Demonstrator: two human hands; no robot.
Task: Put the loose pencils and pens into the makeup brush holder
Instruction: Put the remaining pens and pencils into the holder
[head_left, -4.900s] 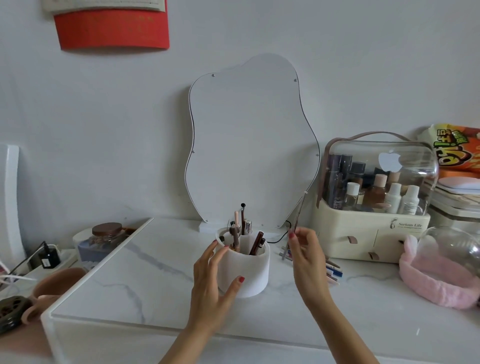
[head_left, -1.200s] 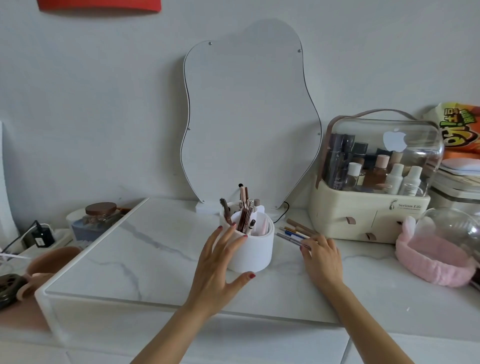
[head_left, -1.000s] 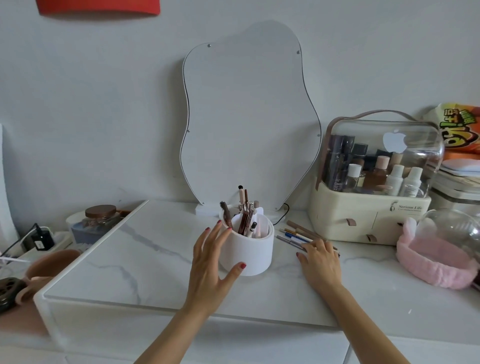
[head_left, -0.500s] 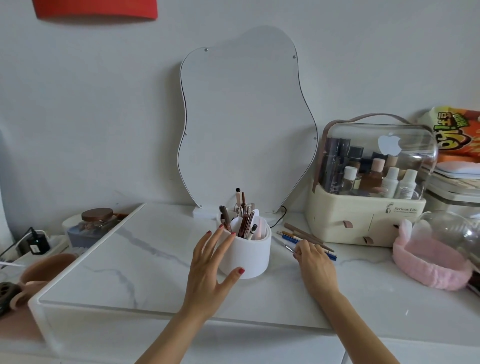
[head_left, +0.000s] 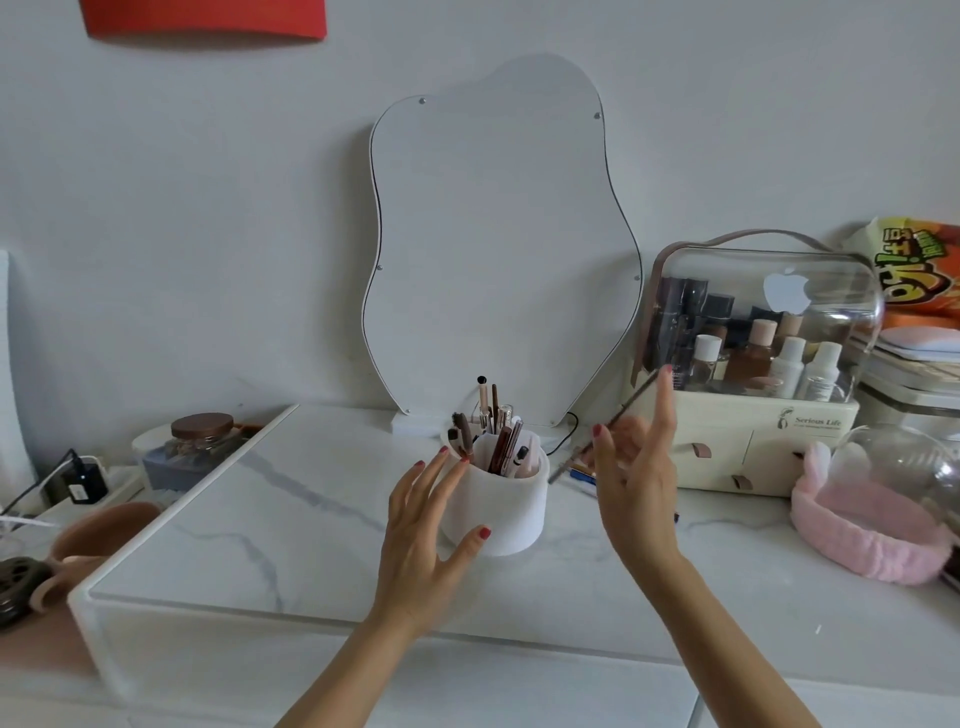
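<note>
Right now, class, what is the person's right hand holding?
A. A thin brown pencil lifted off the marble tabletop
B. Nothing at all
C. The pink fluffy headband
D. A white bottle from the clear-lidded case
A: the right hand pinches a thin brown pencil raised at a slant beside the round white brush holder, which the left hand steadies.

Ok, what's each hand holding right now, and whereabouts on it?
The right hand pinches a thin pencil near its middle, tilted above the table. The left hand grips nothing; it rests open against the white holder's side.
</note>
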